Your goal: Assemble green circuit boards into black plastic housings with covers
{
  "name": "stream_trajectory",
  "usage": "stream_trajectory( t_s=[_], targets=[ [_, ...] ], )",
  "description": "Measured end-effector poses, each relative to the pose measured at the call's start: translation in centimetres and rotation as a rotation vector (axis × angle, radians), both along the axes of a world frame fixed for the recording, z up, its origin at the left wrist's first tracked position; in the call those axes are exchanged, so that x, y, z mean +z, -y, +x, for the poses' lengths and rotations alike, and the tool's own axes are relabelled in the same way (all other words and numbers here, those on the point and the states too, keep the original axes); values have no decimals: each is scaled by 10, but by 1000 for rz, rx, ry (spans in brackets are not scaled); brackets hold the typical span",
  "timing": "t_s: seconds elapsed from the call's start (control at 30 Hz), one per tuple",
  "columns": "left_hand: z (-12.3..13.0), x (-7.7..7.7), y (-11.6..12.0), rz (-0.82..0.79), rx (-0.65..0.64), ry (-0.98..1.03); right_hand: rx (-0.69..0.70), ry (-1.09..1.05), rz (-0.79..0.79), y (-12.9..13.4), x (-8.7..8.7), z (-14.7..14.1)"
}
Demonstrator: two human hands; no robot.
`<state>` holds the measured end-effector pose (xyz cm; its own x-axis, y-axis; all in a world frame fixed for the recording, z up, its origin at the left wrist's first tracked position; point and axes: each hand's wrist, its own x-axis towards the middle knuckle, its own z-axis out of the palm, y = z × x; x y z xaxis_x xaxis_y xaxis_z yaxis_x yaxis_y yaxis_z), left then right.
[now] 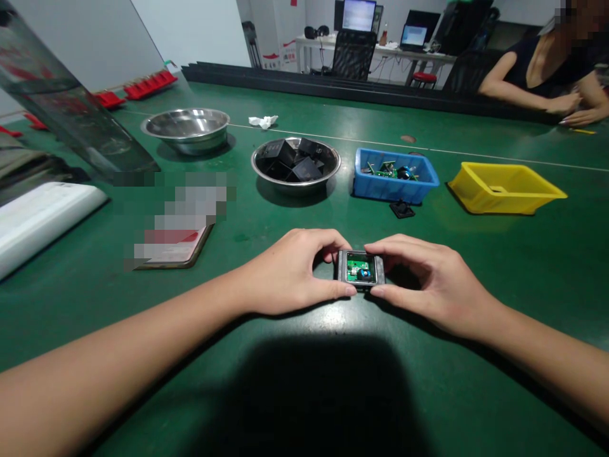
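A small black square housing (pixel 341 270) with a green circuit board (pixel 354 266) inside lies low over the green table (pixel 295 387), its open side facing up. A round dark part with a blue tint sits on the board. My left hand (pixel 295 273) grips the housing's left side between thumb and fingers. From the right, my right hand (pixel 432 279) holds the other side the same way. Beyond them, a blue bin (pixel 394 188) contains circuit boards, and a black square piece (pixel 402 209) rests just in front of it.
Behind my hands stand a metal bowl of black housings (pixel 295 184), a second metal bowl (pixel 190 130) and a yellow bin (pixel 504 200). A phone (pixel 190 251), a white object (pixel 47 219) and a large bottle (pixel 71 95) are at left. Across the table sits a person (pixel 537 76).
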<state>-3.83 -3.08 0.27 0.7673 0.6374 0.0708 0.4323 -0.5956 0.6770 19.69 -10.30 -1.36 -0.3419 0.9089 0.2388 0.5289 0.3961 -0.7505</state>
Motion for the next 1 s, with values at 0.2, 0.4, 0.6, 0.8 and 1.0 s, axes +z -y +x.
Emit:
stream_trajectory(
  t_s=[0.2, 0.4, 0.6, 0.8, 1.0],
  targets=[
    [2, 4, 3, -57, 32, -26, 9, -20, -49, -1, 3, -1],
    [3, 4, 3, -33, 25, -32, 0, -33, -123, -1, 6, -1],
    [3, 5, 4, -24, 26, -50, 3, -11, -138, -1, 9, 0],
    [3, 4, 4, -7, 11, -36, -35, -30, -218, -1, 10, 1],
    [3, 3, 4, -8, 15, -29, -57, -50, -236, 1, 9, 0]
  ],
)
